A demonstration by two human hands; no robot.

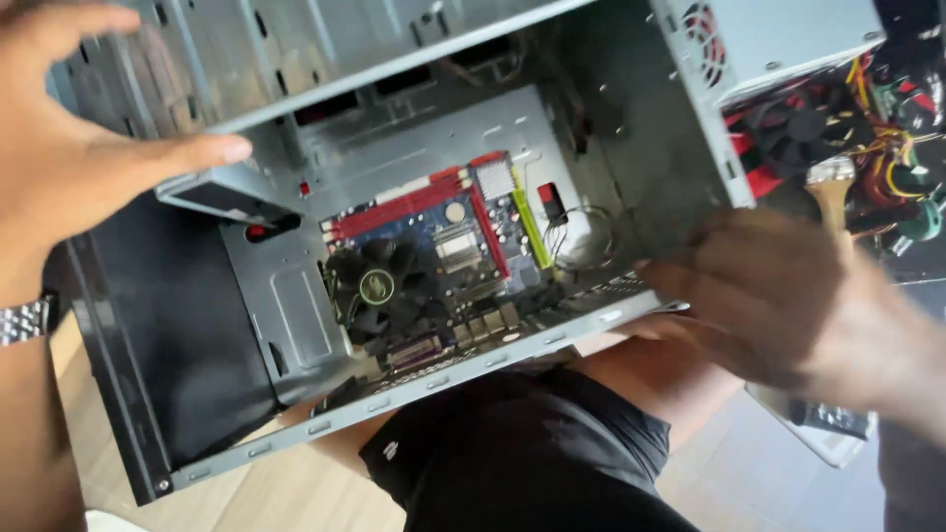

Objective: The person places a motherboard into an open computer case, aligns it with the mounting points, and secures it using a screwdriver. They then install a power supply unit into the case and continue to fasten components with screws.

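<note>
Open computer case (246, 433), centre frame; motherboard (443, 236) with black fan (379, 286) inside. Left hand (69, 158), upper left: spread open, empty, thumb against the drive bay (222, 192). Right hand (778, 296), right: blurred, fingers at the case's rear edge, grip unclear.

Bright daylight, apparently from the right, with pale glare on the grey metal of the computer case (414, 59). Deep shadow inside near the black fan (379, 286). Strong motion blur on the right hand (778, 305); left hand (69, 148) slightly soft. Circuit board fairly sharp.
</note>
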